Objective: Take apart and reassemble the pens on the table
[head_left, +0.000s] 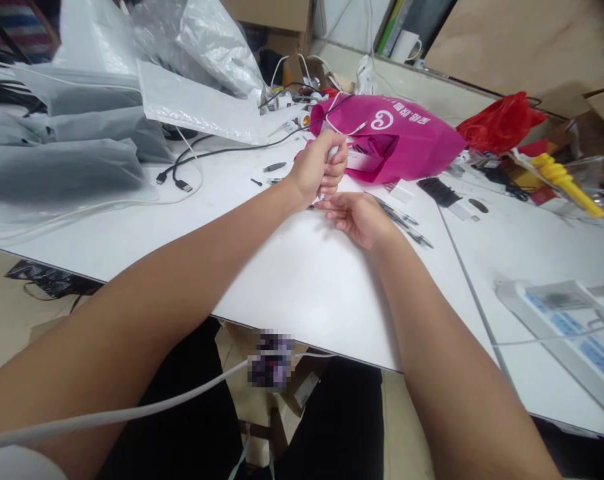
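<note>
My left hand (318,168) is closed in a fist around a slim white tool (333,153), held upright over the white table. The tool's kind is mostly hidden by the fingers. Just below and to the right, my right hand (357,217) has its fingertips pinched together at the tool's lower end. Whatever they grip there is too small to make out. Left of the hands lie a dark pen-like piece (275,167) and a small black screw-like piece (256,182). Several pens (407,223) rest to the right, partly behind my right hand.
A pink bag (417,143) stands behind the hands, with a red plastic bag (502,123) to its right. Grey plastic packages (62,177) fill the left side. Black cable plugs (183,186) lie nearby. A white power strip (572,327) sits at right; a white cable (182,400) crosses my lap.
</note>
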A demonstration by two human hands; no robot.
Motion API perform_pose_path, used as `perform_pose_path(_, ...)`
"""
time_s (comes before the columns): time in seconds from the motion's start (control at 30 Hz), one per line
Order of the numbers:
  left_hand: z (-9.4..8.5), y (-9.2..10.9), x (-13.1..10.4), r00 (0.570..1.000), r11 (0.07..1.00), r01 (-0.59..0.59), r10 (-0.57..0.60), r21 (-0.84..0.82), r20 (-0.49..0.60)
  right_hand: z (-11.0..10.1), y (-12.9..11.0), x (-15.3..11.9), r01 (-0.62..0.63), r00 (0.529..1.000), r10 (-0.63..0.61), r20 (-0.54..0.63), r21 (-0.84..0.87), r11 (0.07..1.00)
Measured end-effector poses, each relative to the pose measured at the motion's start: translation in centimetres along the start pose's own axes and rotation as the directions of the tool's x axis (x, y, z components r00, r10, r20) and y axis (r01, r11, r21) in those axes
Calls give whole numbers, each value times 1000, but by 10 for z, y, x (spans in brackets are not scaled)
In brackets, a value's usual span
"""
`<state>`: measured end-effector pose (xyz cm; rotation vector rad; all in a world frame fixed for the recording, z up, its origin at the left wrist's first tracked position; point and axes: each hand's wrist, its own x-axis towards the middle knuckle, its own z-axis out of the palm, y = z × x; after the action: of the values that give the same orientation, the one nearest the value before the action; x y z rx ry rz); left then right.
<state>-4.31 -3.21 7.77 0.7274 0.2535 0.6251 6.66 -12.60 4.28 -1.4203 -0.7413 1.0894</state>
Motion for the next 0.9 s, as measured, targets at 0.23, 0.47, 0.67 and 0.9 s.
perform_pose_path(0.23,4,-1,-4,998,972,-56,53,227,19,-4,2,0,-58,998,57,23,31,998)
perform_pose_path(0.47,5,0,-6,998,959,-62,65,277,0,-4,7,5,-49,999,49,6,17,999)
perform_pose_path(0.67,-1,4,-1,995,951,-82,95,300,-29,-5,5,3,-20,1000,20,-9,3,1000)
perform_pose_path(0.9,-27,15,0,894,644,-401,429,651,126,0,2,8,81,977,-93,-193,-70,994)
